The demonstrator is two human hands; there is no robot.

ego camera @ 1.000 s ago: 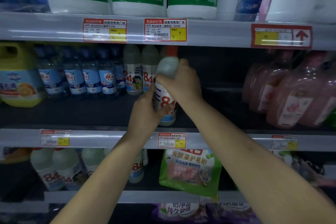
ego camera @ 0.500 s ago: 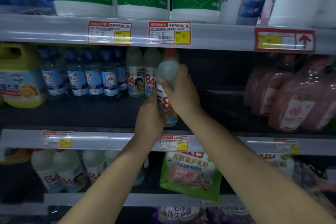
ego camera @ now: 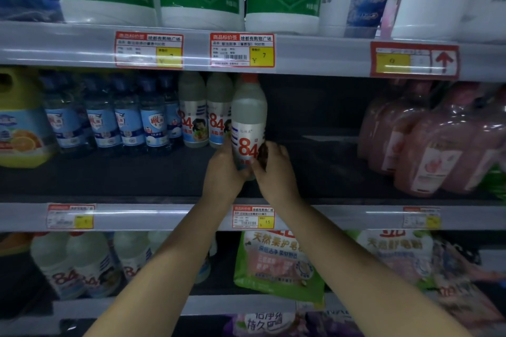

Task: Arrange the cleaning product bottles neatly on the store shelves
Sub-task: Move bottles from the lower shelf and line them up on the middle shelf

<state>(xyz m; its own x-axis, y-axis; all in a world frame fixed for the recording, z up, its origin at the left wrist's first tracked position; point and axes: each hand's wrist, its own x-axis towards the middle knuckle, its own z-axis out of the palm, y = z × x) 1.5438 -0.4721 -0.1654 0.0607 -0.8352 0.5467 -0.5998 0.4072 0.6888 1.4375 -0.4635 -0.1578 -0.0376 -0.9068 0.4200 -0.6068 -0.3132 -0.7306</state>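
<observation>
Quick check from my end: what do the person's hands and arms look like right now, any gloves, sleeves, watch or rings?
Both are bare. The left hand and right hand wear no gloves, and no rings show. Both forearms are uncovered to the frame's bottom edge: no sleeves, watch or wristband in view. Fingernails are too dim to judge.

The held bottle (ego camera: 248, 117) looks like translucent, cloudy plastic with a smooth printed label and a red cap. The blue bottles (ego camera: 128, 115) to the left are glossy clear plastic under paper-like labels. The pink bottles (ego camera: 427, 139) on the right shine with a wet-looking gloss. The shelf deck (ego camera: 109, 175) is dark and matt; its front rail (ego camera: 328, 217) is glossy clear plastic over paper price tags (ego camera: 242, 50). The green pouch (ego camera: 276, 262) below is crinkled glossy film.
</observation>
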